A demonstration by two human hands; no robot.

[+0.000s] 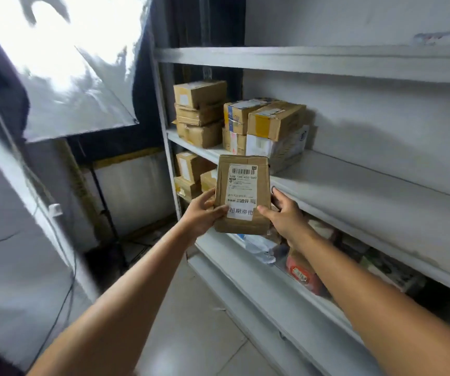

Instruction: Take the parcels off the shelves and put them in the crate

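Observation:
A flat brown cardboard parcel with a white shipping label stands upright in the air in front of the white shelves. My left hand grips its lower left edge, thumb on the front. My right hand grips its lower right edge, thumb on the label. Several more cardboard parcels are stacked on the middle shelf behind it, and others sit on the shelf below. No crate is in view.
The lower shelf holds a red packet and a pale plastic bag. A light stand with a large white softbox stands to the left. Grey tiled floor lies between it and the shelves.

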